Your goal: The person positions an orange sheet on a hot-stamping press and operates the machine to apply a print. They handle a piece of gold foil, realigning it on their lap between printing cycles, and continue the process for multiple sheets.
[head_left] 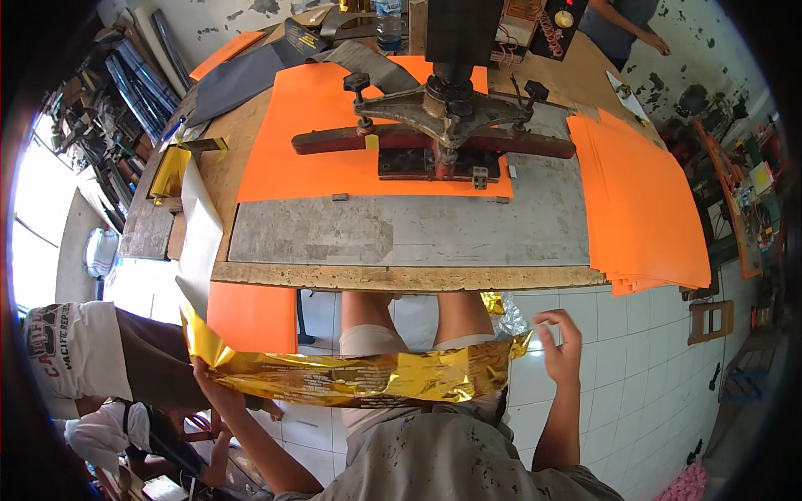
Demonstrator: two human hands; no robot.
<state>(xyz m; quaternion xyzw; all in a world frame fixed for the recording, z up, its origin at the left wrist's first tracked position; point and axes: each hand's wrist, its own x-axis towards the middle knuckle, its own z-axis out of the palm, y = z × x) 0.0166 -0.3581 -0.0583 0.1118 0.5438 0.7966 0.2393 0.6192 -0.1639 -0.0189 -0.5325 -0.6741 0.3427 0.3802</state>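
A long strip of gold foil (359, 376) with faint printed marks stretches across in front of my lap. My left hand (219, 388) grips it near its left end. My right hand (561, 346) is raised just beyond the foil's crumpled right tip, thumb and fingers apart, seemingly not touching it. From my left hand the strip runs up, its pale underside (199, 225) showing, toward a gold foil roll (170, 174) at the table's left edge. Above the table stands a hot-stamping press (447, 113) over an orange sheet (301, 159) lying on its grey metal bed (334, 238).
A stack of orange sheets (639, 200) overhangs the table's right side. Another orange sheet (251, 317) hangs below the table's left front edge. Crumpled foil (510, 317) lies beyond my lap. People are at the left and far right; a water bottle (388, 25) stands behind.
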